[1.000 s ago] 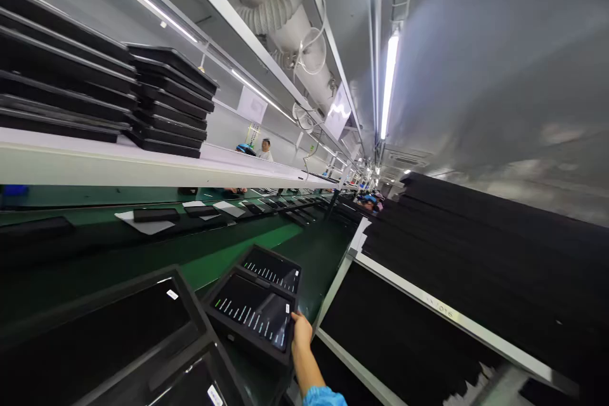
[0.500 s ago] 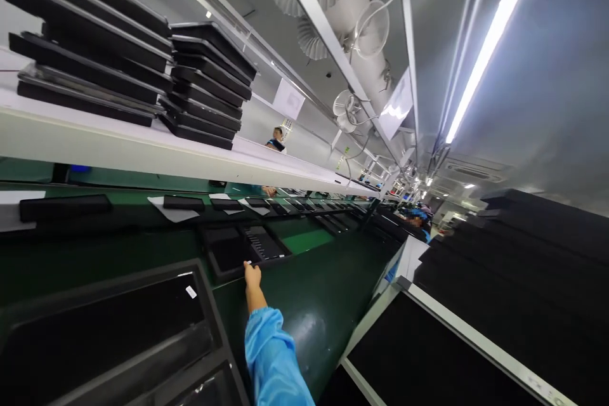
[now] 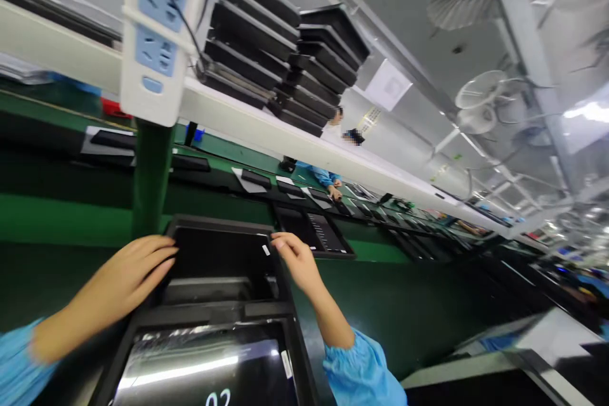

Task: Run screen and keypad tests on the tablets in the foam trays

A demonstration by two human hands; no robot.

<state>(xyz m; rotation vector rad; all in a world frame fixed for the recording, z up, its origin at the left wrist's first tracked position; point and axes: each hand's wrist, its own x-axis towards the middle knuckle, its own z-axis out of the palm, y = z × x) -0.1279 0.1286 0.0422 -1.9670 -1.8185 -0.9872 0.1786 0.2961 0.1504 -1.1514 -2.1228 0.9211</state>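
Note:
A black framed screen panel (image 3: 216, 252) lies on the green conveyor belt (image 3: 409, 304) just ahead of me. My left hand (image 3: 126, 279) rests on its left edge with the fingers stretched out along the frame. My right hand (image 3: 295, 259) grips the panel's right top corner, fingers curled over the rim by a small white sticker. Nearer to me a second panel (image 3: 204, 365) lies lit, showing white digits. Both sleeves are light blue.
A green post (image 3: 150, 174) with a white power strip (image 3: 159, 32) stands at the left. Black panels (image 3: 280, 44) are stacked on the white shelf (image 3: 285, 136) above. Another lit panel (image 3: 316, 231) and more units lie farther along the belt. A co-worker's hand (image 3: 335, 191) works across the line.
The view has swung left and down. My right hand let go of the farther lit panel and came back to the near panel's corner. My left hand has come into view on its left edge.

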